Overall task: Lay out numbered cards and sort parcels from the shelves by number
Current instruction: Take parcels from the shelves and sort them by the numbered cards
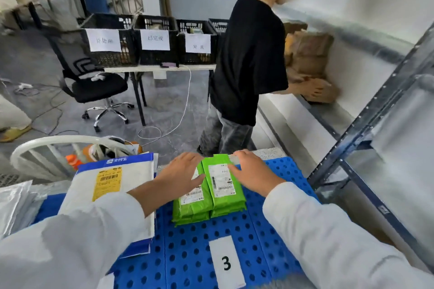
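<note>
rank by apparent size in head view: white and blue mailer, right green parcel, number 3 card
1. white and blue mailer
2. right green parcel and number 3 card look alike; card nearer, cropped

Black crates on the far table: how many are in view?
4. Three labelled stand in a row: left crate, middle crate, right crate. A fourth crate is partly hidden behind the standing person; more may be hidden there.
</note>
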`<state>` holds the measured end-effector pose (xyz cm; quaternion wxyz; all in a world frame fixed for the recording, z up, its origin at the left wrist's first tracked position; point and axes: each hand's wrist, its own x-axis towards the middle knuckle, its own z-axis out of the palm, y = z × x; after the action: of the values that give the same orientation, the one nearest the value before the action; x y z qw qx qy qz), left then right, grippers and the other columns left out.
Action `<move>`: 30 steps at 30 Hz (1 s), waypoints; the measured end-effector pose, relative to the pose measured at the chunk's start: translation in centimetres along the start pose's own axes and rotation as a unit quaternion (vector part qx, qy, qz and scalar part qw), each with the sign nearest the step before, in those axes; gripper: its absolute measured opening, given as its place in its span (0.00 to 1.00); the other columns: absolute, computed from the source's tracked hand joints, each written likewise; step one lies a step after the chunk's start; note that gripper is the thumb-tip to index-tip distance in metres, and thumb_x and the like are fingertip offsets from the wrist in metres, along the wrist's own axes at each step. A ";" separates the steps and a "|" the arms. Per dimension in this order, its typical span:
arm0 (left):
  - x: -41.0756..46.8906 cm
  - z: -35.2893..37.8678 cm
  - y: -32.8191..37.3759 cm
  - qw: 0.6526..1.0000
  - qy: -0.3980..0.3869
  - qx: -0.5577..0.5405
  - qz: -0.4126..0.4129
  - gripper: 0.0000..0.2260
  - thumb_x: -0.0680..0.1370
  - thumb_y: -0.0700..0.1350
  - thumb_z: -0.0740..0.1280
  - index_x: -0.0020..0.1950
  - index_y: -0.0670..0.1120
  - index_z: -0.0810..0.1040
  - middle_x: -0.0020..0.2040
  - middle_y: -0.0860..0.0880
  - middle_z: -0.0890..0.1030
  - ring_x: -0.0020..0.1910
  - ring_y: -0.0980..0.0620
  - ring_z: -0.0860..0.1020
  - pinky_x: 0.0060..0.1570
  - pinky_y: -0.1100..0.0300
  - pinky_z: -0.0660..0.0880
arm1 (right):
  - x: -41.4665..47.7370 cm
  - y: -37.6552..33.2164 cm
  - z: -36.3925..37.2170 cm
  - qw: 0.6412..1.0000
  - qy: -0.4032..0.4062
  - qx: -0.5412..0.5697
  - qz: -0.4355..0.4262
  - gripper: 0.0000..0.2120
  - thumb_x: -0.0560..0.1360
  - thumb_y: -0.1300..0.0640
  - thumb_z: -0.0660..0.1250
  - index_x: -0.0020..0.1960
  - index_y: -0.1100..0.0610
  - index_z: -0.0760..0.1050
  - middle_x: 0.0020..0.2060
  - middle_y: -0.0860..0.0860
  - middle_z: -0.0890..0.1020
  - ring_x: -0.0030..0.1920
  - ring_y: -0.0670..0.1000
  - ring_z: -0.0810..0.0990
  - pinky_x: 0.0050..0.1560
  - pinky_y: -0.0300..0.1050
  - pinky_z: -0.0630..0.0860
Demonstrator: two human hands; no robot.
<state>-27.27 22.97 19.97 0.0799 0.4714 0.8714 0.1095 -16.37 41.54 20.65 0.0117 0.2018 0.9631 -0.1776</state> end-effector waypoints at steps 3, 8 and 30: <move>-1.0 -2.2 0.3 0.998 0.023 0.014 0.061 0.24 0.79 0.56 0.61 0.72 0.47 0.64 0.71 0.52 0.67 0.70 0.52 0.64 0.68 0.56 0.63 | -3.4 -1.5 -2.4 0.998 0.032 -0.018 0.044 0.21 0.80 0.48 0.59 0.68 0.60 0.68 0.63 0.56 0.73 0.65 0.57 0.72 0.64 0.51 0.68; -2.4 -5.3 2.2 0.986 0.051 0.030 0.154 0.25 0.80 0.57 0.60 0.74 0.46 0.64 0.72 0.51 0.67 0.71 0.52 0.64 0.69 0.58 0.62 | -10.2 -2.5 -5.8 0.989 0.065 -0.026 0.133 0.22 0.80 0.47 0.58 0.68 0.61 0.67 0.63 0.56 0.71 0.65 0.57 0.71 0.63 0.54 0.69; -20.6 -12.2 35.5 0.865 0.045 -0.026 0.499 0.25 0.80 0.55 0.60 0.74 0.44 0.63 0.73 0.47 0.66 0.72 0.49 0.63 0.70 0.54 0.62 | -51.0 -5.9 -15.2 0.867 0.236 -0.061 0.434 0.26 0.80 0.43 0.58 0.75 0.53 0.61 0.75 0.51 0.62 0.72 0.54 0.65 0.71 0.48 0.63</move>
<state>9.54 23.14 41.90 -0.0129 0.8354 0.5197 0.1784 28.92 22.11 41.65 -0.1278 0.6344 0.7611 -0.0430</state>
